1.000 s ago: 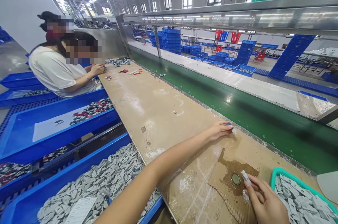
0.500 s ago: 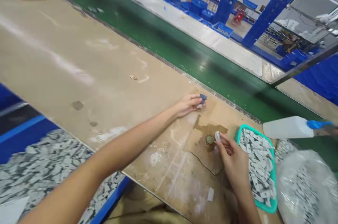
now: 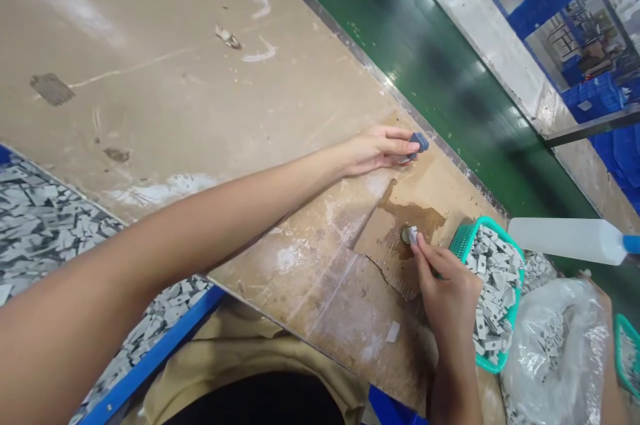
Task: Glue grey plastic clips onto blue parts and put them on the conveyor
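Clearly, left hand (image 3: 383, 148) pinches a blue piece (image 3: 419, 142), right hand (image 3: 447, 279) a white piece (image 3: 413, 234).

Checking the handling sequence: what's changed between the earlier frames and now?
The right hand has moved left, bringing the small white piece from beside the small round rimmed disc to its edge. No new grasp or release is visible. The left hand still holds the dark blue-grey block; the disc still sits on the wet patch.
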Demonstrator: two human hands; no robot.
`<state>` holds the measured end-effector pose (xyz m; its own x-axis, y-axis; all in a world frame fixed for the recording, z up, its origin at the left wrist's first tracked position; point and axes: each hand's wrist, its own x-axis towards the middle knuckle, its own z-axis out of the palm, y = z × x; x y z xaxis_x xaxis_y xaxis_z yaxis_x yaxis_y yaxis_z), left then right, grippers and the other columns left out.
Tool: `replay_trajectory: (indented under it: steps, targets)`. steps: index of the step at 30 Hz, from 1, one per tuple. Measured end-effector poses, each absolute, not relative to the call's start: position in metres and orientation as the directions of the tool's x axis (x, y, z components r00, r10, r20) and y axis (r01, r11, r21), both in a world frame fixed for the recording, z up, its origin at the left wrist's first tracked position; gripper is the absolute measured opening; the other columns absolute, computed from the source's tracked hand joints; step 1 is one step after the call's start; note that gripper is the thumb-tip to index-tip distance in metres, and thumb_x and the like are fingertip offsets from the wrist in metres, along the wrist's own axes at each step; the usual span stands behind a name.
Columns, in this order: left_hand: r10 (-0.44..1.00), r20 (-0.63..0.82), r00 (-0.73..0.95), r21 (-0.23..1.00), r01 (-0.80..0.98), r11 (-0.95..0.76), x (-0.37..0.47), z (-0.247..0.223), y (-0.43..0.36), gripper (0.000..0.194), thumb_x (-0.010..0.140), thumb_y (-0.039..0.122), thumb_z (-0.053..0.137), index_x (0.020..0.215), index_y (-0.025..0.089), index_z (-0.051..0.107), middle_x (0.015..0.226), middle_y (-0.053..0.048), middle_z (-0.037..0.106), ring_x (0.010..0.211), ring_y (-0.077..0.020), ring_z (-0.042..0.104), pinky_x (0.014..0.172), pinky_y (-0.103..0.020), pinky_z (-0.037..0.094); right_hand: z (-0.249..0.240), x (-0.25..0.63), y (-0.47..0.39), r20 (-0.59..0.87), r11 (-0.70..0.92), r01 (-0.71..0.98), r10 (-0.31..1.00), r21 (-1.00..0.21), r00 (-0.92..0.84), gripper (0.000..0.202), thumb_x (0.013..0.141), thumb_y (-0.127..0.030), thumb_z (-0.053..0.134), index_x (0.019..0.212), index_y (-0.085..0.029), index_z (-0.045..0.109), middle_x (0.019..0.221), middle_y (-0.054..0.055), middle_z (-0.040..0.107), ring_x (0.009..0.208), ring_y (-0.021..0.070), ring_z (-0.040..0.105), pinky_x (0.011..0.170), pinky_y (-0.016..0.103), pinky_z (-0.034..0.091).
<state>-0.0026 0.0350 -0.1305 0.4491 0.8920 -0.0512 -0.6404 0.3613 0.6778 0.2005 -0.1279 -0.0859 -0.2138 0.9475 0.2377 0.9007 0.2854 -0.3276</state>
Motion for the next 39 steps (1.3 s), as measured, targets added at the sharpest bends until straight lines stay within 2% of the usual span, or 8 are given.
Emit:
replay_trajectory:
  steps: [7,14,18,21,24,27,34,39]
  targets:
    - [0.886,-0.049,0.461,0.710,-0.608,0.356,-0.003,-0.130,0.034,0.023,0.070,0.011,0.081,0.090,0.007,0.069,0.083,-0.004,0.069,0.077,-0.0115,0.066,0.090,-0.035,0.052,-0.086,0.199,-0.127,0.239,0.315,0.912,0.937,-0.261,-0.256,0.023,0.096,-0.029,0.056,0.100,-0.019,0.077,0.086,0.004,0.077,0.073,0.0152,0.072,0.063,0.023,0.056]
    - [0.891,-0.055,0.450,0.743,-0.578,0.337,-0.002,-0.131,0.032,0.025,0.069,0.010,0.082,0.091,0.006,0.068,0.083,-0.007,0.071,0.076,-0.0142,0.069,0.086,-0.036,0.053,-0.085,0.198,-0.127,0.244,0.308,0.902,0.940,-0.301,-0.239,0.024,0.096,-0.030,0.056,0.101,-0.020,0.077,0.088,0.005,0.077,0.075,0.0149,0.072,0.064,0.023,0.056]
    - [0.879,-0.067,0.473,0.774,-0.531,0.345,0.003,-0.129,0.024,0.029,0.063,0.009,0.085,0.086,0.006,0.069,0.080,-0.010,0.073,0.072,-0.0164,0.070,0.078,-0.035,0.055,-0.081,0.199,-0.130,0.326,0.277,0.868,0.934,-0.412,-0.143,0.021,0.094,-0.027,0.059,0.104,-0.021,0.076,0.090,0.005,0.077,0.076,0.0156,0.071,0.068,0.025,0.057]
    - [0.852,-0.062,0.520,0.842,-0.431,0.324,0.010,-0.125,0.013,0.028,0.058,0.007,0.085,0.082,0.007,0.071,0.078,-0.009,0.074,0.071,-0.0152,0.070,0.076,-0.032,0.056,-0.077,0.200,-0.132,0.444,0.275,0.822,0.895,-0.499,-0.030,0.022,0.091,-0.022,0.063,0.109,-0.024,0.074,0.092,0.004,0.076,0.076,0.0161,0.070,0.070,0.029,0.058]
    - [0.808,-0.039,0.588,0.902,-0.328,0.282,0.016,-0.119,0.001,0.027,0.057,0.007,0.084,0.081,0.010,0.072,0.081,-0.008,0.075,0.073,-0.0141,0.071,0.079,-0.030,0.057,-0.075,0.202,-0.134,0.562,0.327,0.791,0.826,-0.517,0.026,0.030,0.089,-0.015,0.064,0.114,-0.028,0.072,0.092,0.003,0.075,0.074,0.0159,0.070,0.068,0.030,0.058]
    - [0.766,-0.041,0.642,0.901,-0.307,0.306,0.021,-0.116,-0.010,0.027,0.057,0.008,0.083,0.081,0.011,0.072,0.081,-0.007,0.076,0.074,-0.0144,0.071,0.079,-0.030,0.057,-0.074,0.204,-0.134,0.614,0.390,0.767,0.789,-0.509,0.007,0.036,0.088,-0.011,0.063,0.117,-0.031,0.070,0.091,0.002,0.074,0.073,0.0152,0.069,0.066,0.029,0.058]
    - [0.679,-0.071,0.731,0.848,-0.314,0.426,0.028,-0.109,-0.025,0.028,0.058,0.010,0.084,0.083,0.010,0.072,0.080,-0.007,0.076,0.072,-0.0149,0.072,0.070,-0.025,0.058,-0.073,0.206,-0.134,0.580,0.445,0.720,0.811,-0.532,-0.073,0.046,0.087,-0.003,0.062,0.122,-0.032,0.067,0.095,0.003,0.072,0.077,0.0139,0.067,0.068,0.029,0.057]
    - [0.654,-0.078,0.752,0.858,-0.283,0.428,0.029,-0.104,-0.029,0.031,0.055,0.013,0.088,0.081,0.011,0.073,0.080,-0.008,0.076,0.072,-0.0154,0.072,0.070,-0.026,0.058,-0.074,0.206,-0.134,0.541,0.446,0.700,0.835,-0.558,-0.101,0.041,0.089,-0.006,0.060,0.121,-0.031,0.068,0.095,0.004,0.071,0.081,0.0152,0.068,0.070,0.030,0.058]
